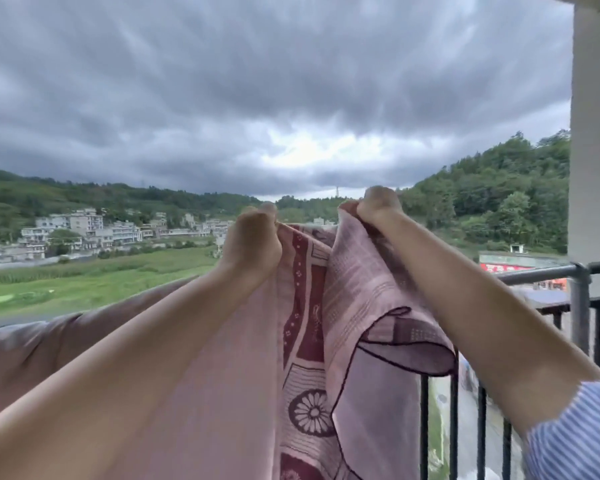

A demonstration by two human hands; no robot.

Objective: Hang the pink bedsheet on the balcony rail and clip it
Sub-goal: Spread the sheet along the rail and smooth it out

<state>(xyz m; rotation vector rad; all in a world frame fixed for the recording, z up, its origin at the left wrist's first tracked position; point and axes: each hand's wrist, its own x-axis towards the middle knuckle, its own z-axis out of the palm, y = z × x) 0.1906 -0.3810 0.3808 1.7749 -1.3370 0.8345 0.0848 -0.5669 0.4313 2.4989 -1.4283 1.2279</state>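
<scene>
Grip, both sides: left hand and right hand are each fisted on the top edge of the pink bedsheet, arms stretched out and up, so the held edge sits above the line of the balcony rail. The two hands are near each other, with a short span of patterned border — maroon blocks, a wheel-like motif lower down — bunched between them.

Sheet position: most of it hangs down in front of the person, covering the railing bars at centre. To the left, pink cloth lies in a soft ridge at about rail height; it appears draped over the rail there, though the rail itself is hidden under it. Bare rail shows only at the right, beside the white pillar. No clips visible.

Judgement on step: the sheet is being lifted and spread for laying over the rail; clipping not yet begun.

To do it well — draw the hands apart along the edge so the bunched section pulls flat, then carry that edge over the rail and let it drop outside, with enough cloth on each side to balance. Keep both fists firm until the weight rests on the rail; beyond it is an open drop. Dark, heavy cloud suggests wind, so clip promptly.
</scene>
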